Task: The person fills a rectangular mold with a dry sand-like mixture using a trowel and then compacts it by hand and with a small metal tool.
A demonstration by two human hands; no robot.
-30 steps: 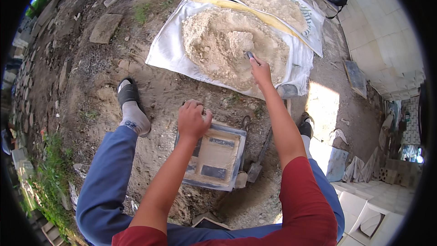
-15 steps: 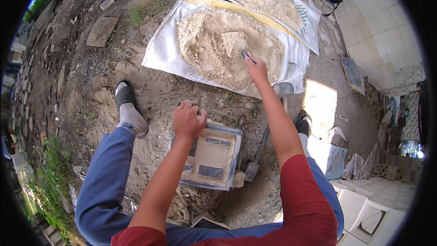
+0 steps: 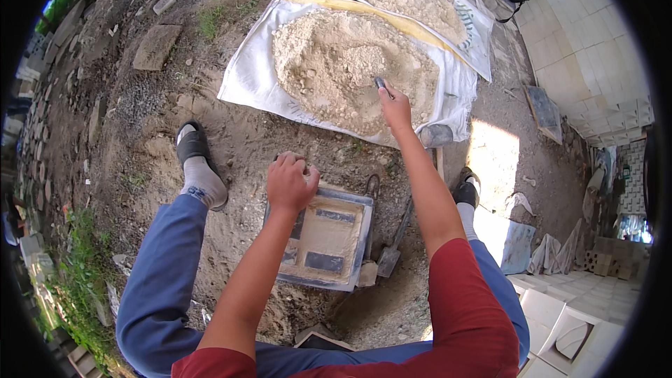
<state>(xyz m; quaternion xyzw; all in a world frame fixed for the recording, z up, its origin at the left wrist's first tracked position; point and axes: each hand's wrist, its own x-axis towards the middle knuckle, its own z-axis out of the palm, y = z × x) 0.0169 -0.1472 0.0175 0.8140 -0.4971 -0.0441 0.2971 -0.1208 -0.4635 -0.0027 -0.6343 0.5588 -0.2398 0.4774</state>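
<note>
Dirt ground, right hand gripping handle above powder, curled left hand by tray, grip unclear

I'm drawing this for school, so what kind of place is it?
Probably an outdoor work yard: a sandy heap lies on white sacking on bare dirt, a tray-like frame sits nearby, and pale blocks line the right side.

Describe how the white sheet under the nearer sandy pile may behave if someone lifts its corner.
The white sheet probably flops, judging by its creased edge. It likely feels heavy under the sandy pile, whose loose grains might slide.
</note>
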